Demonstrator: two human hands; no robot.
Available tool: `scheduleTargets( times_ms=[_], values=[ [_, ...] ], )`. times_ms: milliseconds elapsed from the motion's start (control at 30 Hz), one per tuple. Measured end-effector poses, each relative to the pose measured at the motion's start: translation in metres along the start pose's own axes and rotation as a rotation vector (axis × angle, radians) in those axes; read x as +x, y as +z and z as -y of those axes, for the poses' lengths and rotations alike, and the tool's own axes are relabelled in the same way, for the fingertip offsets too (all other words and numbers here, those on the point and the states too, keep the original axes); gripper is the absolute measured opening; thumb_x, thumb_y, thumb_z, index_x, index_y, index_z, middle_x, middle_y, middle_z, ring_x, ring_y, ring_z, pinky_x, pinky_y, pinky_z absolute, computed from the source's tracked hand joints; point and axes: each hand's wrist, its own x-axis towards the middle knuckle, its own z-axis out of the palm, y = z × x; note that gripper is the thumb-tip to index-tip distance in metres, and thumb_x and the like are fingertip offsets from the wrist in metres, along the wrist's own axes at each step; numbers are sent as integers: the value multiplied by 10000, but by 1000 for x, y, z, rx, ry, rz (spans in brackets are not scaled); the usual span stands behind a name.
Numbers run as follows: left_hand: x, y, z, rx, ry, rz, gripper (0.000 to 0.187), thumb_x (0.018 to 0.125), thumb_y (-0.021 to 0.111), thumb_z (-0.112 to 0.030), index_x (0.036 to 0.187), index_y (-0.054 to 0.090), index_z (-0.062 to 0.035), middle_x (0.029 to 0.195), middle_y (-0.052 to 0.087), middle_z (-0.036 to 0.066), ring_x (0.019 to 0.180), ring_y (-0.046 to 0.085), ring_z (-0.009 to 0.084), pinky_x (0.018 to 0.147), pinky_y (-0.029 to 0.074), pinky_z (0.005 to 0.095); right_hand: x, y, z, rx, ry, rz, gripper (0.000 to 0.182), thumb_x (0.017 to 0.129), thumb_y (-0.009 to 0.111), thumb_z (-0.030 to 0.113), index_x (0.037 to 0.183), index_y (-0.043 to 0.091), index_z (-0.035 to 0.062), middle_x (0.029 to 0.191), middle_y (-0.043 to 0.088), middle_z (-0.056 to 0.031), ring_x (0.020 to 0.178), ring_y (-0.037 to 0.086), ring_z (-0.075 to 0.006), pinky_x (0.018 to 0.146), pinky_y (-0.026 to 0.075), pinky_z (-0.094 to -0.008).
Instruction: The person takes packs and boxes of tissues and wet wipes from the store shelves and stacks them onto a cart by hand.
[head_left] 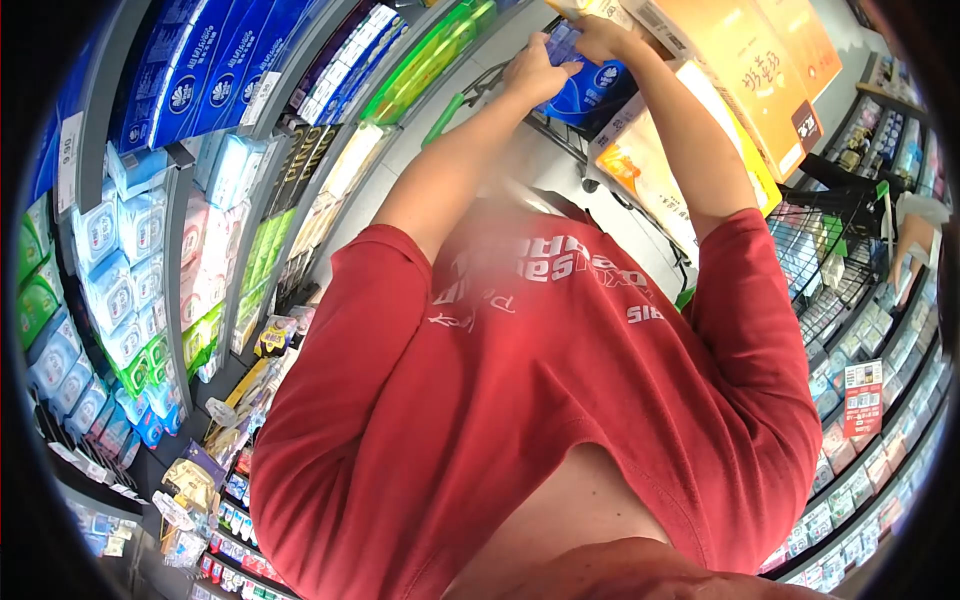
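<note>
Both my hands are stretched forward to a blue plastic-wrapped pack (588,95) with a white logo, which looks like tissue paper. My left hand (537,72) grips its near left side, thumb pointing across the top. On the right, my right hand (603,40) has its fingers bent down onto the pack's upper part. Part of the wrapping between the hands looks purplish and shiny. An orange and white carton (650,165) is close beside the pack, under my right forearm. Larger orange cartons (745,70) are stacked just beyond.
Shelves on the left hold blue tissue packs (215,70), white-and-blue wipe packs (120,235) and green packs (425,60). A black wire cart (815,250) stands at the right, before curved shelves (860,400) of small packs. Pale floor tiles (425,120) show between.
</note>
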Motion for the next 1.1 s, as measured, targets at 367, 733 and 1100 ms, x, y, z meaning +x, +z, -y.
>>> scheduleTargets(
  times_ms=[367, 733, 1100],
  values=[
    [-13, 9, 18, 485, 110, 296, 621, 826, 696, -439, 1297, 563, -56, 1146, 688, 209, 1072, 663, 371, 927, 516, 486, -23, 50, 2, 177, 124, -292, 774, 738, 660, 301, 1449, 475, 56, 1293, 615, -250, 1245, 570, -360, 1069, 437, -397],
    [-18, -5, 10, 452, 144, 446, 668, 877, 683, -349, 1422, 454, -41, 1240, 650, 199, 1185, 611, 362, 998, 489, 460, -22, 63, -7, -23, 50, -319, 860, 739, 626, 222, 1532, 331, 69, 1308, 565, -328, 1231, 559, -421, 1070, 429, -404],
    [-98, -185, 39, 4, 372, -59, 336, 911, 674, -267, 1184, 673, -70, 1240, 637, 149, 1105, 630, 312, 934, 507, 414, -24, 51, -6, -108, -18, -165, 871, 780, 675, 248, 1507, 266, -4, 1308, 537, -356, 1209, 559, -451, 1035, 455, -473]
  ],
)
